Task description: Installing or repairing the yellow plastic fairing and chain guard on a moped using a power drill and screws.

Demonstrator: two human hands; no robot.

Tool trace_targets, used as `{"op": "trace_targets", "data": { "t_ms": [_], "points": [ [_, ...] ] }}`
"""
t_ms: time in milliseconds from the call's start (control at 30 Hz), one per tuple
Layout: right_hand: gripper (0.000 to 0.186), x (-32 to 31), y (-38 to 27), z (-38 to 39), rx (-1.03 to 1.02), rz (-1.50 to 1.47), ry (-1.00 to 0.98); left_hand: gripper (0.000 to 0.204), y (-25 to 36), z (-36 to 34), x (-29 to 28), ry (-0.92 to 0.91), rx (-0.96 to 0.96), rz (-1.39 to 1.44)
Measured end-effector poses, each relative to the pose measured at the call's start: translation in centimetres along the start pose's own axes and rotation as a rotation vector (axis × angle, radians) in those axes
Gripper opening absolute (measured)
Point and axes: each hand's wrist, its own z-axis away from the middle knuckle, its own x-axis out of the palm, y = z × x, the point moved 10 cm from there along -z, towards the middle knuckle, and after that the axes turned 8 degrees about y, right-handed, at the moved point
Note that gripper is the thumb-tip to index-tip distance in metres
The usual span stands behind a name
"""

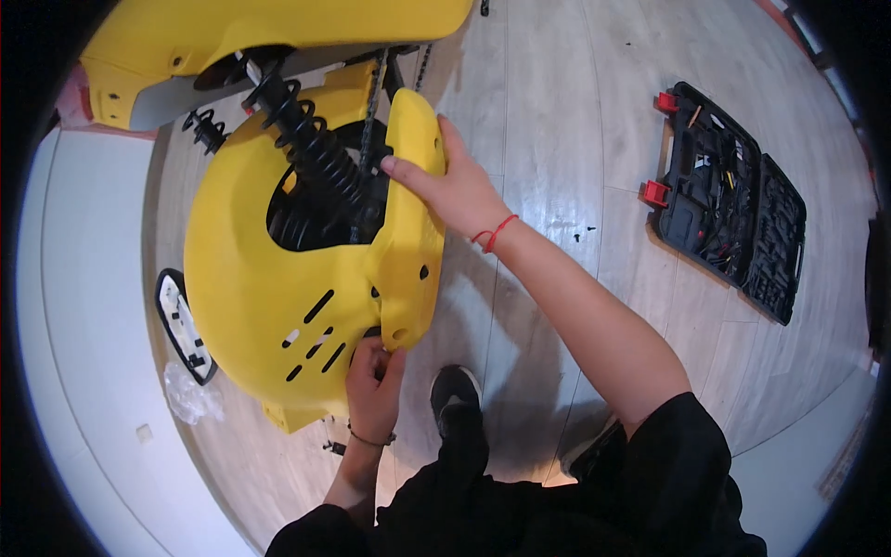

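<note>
A yellow plastic body shell with slotted vents lies at the centre-left, a black coil-spring shock crossing its dark opening. A narrower yellow panel stands along its right edge. My right hand grips that panel near its top, thumb over the inner edge beside a black chain. My left hand has curled fingers closed at the panel's lower end, where shell and panel meet; the fingertips are partly hidden. Above, a larger yellow body section overhangs the shock.
An open black tool case with red latches lies on the wooden floor at right, small dark screws left of it. A black-rimmed white part and clear plastic bag lie at left by a white step. My feet are below.
</note>
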Motion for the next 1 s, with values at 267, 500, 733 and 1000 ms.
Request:
{"op": "trace_targets", "data": {
  "t_ms": [267, 500, 733, 1000],
  "points": [
    [0.103, -1.3, 1.2, 0.3, 0.051, 0.058, 0.041, 0.023, 0.1, 1.1, 0.2, -0.034, -0.030, 0.065],
    [0.100, -2.2, 1.0, 0.0, 0.121, -0.036, 0.022, 0.022, -6.5, 7.5, -0.6, -0.097, -0.299, 0.081],
    [0.099, -1.6, 0.4, 0.6, 0.131, -0.033, 0.002, 0.017, -8.6, 9.4, 0.6, -0.260, -0.455, 0.204],
    [0.101, -6.3, -0.2, 1.1, 0.133, 0.033, 0.082, 0.023, -4.2, 6.6, 6.5, -0.472, -0.481, 0.468]
  ]
}}
